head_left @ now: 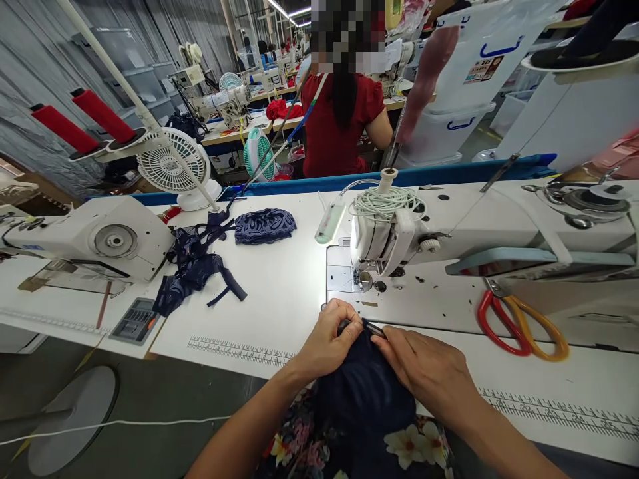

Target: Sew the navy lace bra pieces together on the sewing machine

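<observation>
At the table's front edge, my left hand [332, 339] pinches the top of a dark navy garment [367, 392] between thumb and fingers. The garment hangs down over my lap, its lower part spread on a flowered cloth. My right hand [424, 366] is closed around a slim dark metal tool [375, 328], whose tip meets the fabric beside my left fingertips. Most of that tool is hidden in the palm, so its exact kind cannot be told. Just beyond both hands stands the needle area of a white sewing machine [382, 243].
Scissors [522, 326] with red and orange handles lie right. Navy straps and fabric [192, 266] and a folded lace piece [264, 226] rest left, near a calculator [134, 320] and second machine [100, 236]. A person in red [329, 126] sits beyond the table.
</observation>
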### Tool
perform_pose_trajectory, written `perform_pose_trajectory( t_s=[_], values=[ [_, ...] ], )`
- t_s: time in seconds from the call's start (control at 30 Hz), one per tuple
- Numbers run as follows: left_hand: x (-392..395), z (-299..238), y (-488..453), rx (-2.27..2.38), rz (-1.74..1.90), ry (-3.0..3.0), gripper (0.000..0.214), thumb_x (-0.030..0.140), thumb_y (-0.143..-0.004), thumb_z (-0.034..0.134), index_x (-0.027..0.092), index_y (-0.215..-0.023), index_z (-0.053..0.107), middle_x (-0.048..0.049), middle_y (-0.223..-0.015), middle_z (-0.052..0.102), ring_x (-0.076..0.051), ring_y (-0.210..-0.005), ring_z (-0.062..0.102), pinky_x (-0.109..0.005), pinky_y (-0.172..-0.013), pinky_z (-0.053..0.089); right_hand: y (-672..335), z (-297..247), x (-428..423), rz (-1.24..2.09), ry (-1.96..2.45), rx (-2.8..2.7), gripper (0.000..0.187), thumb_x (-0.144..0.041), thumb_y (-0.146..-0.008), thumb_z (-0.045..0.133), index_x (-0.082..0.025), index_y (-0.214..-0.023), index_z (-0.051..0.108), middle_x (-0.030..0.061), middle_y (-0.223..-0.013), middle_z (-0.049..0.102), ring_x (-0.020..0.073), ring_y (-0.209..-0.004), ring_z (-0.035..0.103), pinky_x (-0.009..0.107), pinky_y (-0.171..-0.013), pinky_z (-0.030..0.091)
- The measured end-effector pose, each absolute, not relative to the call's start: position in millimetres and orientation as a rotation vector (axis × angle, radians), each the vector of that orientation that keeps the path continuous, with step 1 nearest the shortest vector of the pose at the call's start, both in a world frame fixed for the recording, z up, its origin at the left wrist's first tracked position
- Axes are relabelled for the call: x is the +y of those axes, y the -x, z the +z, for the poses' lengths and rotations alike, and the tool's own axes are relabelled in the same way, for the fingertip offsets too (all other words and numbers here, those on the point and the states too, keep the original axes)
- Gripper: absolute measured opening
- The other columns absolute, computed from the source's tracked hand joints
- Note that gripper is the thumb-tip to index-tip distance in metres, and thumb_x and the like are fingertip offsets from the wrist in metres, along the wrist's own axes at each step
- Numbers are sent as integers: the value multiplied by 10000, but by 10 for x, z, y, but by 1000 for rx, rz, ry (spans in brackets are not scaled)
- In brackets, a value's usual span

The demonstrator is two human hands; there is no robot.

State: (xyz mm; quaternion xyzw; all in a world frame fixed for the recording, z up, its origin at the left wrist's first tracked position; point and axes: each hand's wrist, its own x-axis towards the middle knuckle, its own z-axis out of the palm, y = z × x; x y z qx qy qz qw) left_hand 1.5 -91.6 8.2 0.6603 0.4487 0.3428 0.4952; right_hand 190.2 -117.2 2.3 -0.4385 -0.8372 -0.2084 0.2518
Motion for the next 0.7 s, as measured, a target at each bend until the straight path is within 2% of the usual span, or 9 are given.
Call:
perform_pose_trajectory(
  t_s=[0.1,0.17,0.27,0.37,0.47,0.57,0.63,0.7],
  values=[
    [-912,88,-3,1088,833,-1566,192,309,-957,476,188,-823,541,-58,-985,524,-196,-985,502,-341,-931,404,-1947,20,-1179,-381,1254,-2233,274,-344,-995,462,-201,-784,561,-43,-510,487,103,-421,440,276,-478,244],
    [-908,88,2,1088,836,-1554,191,310,-957,480,187,-824,540,-56,-982,520,-194,-983,503,-339,-933,403,-1980,27,-1178,-24,1358,-2183,264,-405,-991,452,-217,-828,541,-60,-504,473,99,-404,425,255,-446,239],
    [-908,92,-15,1072,839,-1573,184,313,-959,483,187,-838,544,-57,-991,519,-192,-992,497,-338,-942,393,-1987,67,-1144,624,1490,-1976,267,-498,-942,497,-239,-889,533,-75,-538,423,100,-457,409,222,-453,295],
    [-935,115,-66,1032,855,-1586,202,328,-955,482,185,-820,527,-54,-989,511,-184,-981,485,-318,-922,388,-1938,115,-1088,1018,1457,-1794,292,-503,-907,516,-224,-827,554,-58,-588,359,103,-529,354,225,-476,297],
    [-1001,159,-117,1023,829,-1380,215,342,-927,495,184,-781,485,-21,-882,472,-146,-815,452,-264,-748,394,-1890,148,-1067,1190,1385,-1730,304,-461,-904,499,-207,-740,525,-53,-601,322,97,-544,303,231,-480,261],
    [-1073,205,-127,982,730,-1033,228,379,-885,535,191,-785,453,25,-745,383,-104,-637,334,-225,-579,301,-1877,180,-1092,1178,1353,-1766,312,-447,-920,474,-201,-732,512,-47,-607,335,96,-552,305,236,-486,254],
    [-1098,230,-110,949,696,-935,253,413,-872,560,192,-801,459,34,-715,365,-96,-618,321,-217,-567,288,-1883,200,-1105,1180,1339,-1784,328,-461,-926,474,-200,-730,508,-44,-606,340,97,-556,309,238,-491,256],
    [-1098,246,-85,946,718,-992,273,445,-888,555,185,-830,492,11,-776,436,-108,-672,387,-223,-605,336,-1894,213,-1097,1242,1322,-1749,338,-486,-916,499,-201,-735,507,-44,-616,346,97,-564,312,237,-498,266]
  ],
)
